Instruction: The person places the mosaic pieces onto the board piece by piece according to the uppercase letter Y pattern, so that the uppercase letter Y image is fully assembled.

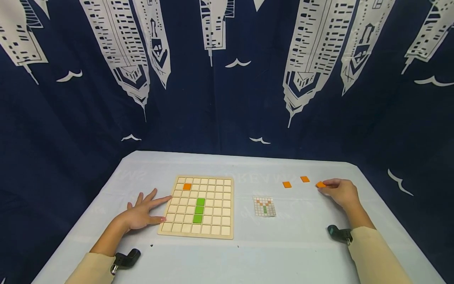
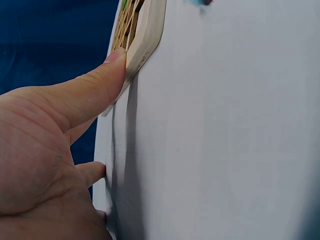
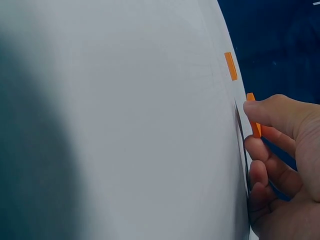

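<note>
A wooden grid board (image 1: pixel 216 232) of pale square cells lies left of the table's middle. Three green tiles (image 1: pixel 199 210) form a column on it, and one orange tile (image 1: pixel 186 186) sits near its upper left. My left hand (image 1: pixel 140 215) is spread beside the board, thumb and forefinger touching its left edge; the thumb (image 2: pixel 92 90) presses the corner region in the left wrist view. At the far right, my right hand (image 1: pixel 340 192) pinches an orange tile (image 3: pixel 254 117) between thumb and fingers. Two loose orange tiles, one left (image 1: pixel 287 184) and one nearer the hand (image 1: pixel 304 179), lie beside it.
A small printed card (image 1: pixel 264 206) with a coloured grid pattern lies right of the board. The white-covered table (image 1: pixel 283 256) ends at a dark blue patterned curtain (image 1: pixel 220 102). Dark wrist camera mounts (image 1: pixel 127 259) jut out over the table from both sleeves.
</note>
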Demonstrator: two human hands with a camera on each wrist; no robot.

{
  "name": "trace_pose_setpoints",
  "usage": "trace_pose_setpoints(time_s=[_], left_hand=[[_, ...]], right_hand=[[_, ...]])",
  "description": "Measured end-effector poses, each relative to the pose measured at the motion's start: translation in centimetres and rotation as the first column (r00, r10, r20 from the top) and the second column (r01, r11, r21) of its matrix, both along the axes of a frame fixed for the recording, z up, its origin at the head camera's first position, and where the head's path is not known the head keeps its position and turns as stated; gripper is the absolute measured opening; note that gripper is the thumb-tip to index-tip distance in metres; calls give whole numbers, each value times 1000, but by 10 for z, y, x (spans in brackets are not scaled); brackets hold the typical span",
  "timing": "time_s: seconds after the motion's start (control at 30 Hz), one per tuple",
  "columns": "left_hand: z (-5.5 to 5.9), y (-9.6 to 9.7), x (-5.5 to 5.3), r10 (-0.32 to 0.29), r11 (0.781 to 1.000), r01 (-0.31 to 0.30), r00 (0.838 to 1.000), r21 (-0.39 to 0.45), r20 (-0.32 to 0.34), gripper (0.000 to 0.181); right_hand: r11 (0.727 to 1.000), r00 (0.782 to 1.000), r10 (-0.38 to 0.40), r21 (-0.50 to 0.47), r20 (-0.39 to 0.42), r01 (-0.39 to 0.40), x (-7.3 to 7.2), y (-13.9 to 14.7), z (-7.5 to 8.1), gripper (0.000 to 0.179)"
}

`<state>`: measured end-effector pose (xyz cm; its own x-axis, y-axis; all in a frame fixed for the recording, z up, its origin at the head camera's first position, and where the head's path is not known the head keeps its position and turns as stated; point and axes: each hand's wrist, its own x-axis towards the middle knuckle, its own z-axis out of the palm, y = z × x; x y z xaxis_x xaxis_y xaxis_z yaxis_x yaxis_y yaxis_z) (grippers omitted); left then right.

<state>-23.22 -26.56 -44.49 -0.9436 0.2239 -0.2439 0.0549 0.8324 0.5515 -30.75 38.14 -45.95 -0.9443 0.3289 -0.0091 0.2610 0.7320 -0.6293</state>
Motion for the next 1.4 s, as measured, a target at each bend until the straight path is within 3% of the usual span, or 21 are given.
trace_pose_setpoints(time_s=[0.37,0.8,1.4], left_hand=[[1,3,-1,-1,1000,1,1000,-1,4,85],[1,4,-2,-1,1000,1,1000,-1,7,85],[-1,0,1,2,1000,-2,1000,-3,3,85]], right_hand=[[1000,1000,19,14,-1,-19,7,0,4,44],[997,995,79,8,-62,-78,17,-10,9,42],[978,966,209,26,-151,-208,33,-39,16,38]])
